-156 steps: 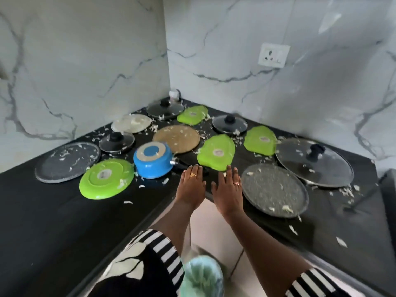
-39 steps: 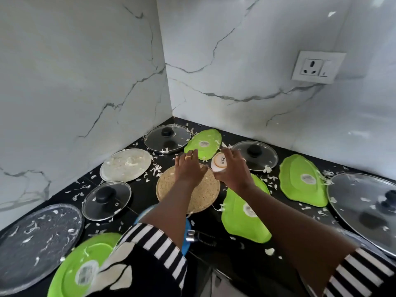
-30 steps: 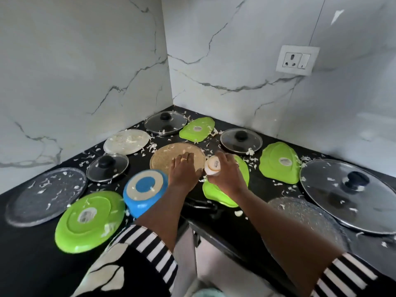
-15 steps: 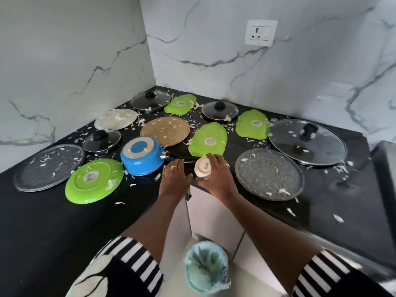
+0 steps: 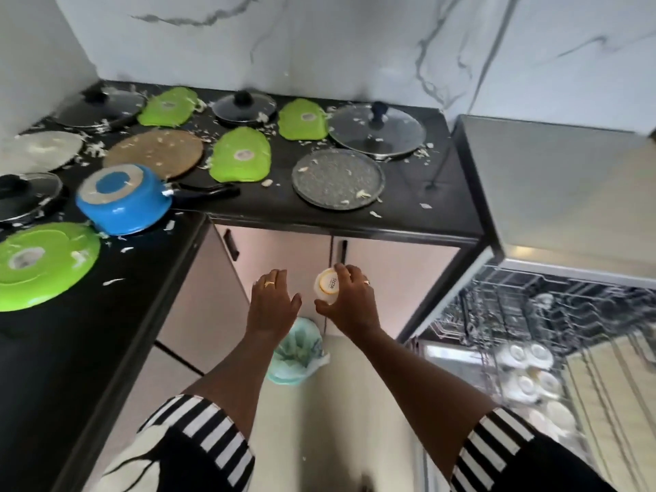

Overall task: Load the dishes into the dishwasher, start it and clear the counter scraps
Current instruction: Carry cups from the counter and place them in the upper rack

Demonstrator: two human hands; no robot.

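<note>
Currently, my right hand (image 5: 349, 300) clamps a small cup (image 5: 328, 285); left hand (image 5: 271, 303) empty, fingers relaxed. Dishwasher (image 5: 532, 314) holds few white dishes (image 5: 525, 383); left of it, plates (image 5: 239, 159), lids (image 5: 378, 131), scraps (image 5: 92, 149) remain.

Counter (image 5: 88, 332): saucepan (image 5: 124, 200) at inner corner; plates (image 5: 241, 156) and lids (image 5: 245, 108) behind it.
Bin (image 5: 296, 353): on floor (before the cabinet doors (image 5: 390, 264)).
Dishwasher rack (image 5: 550, 314): right of counter, dishes (image 5: 525, 385) inside.

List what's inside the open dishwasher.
Visible: wire racks and, lower down, several white round dishes; blur hides their type. The dishwasher's top panel covers the back of the interior.
</note>
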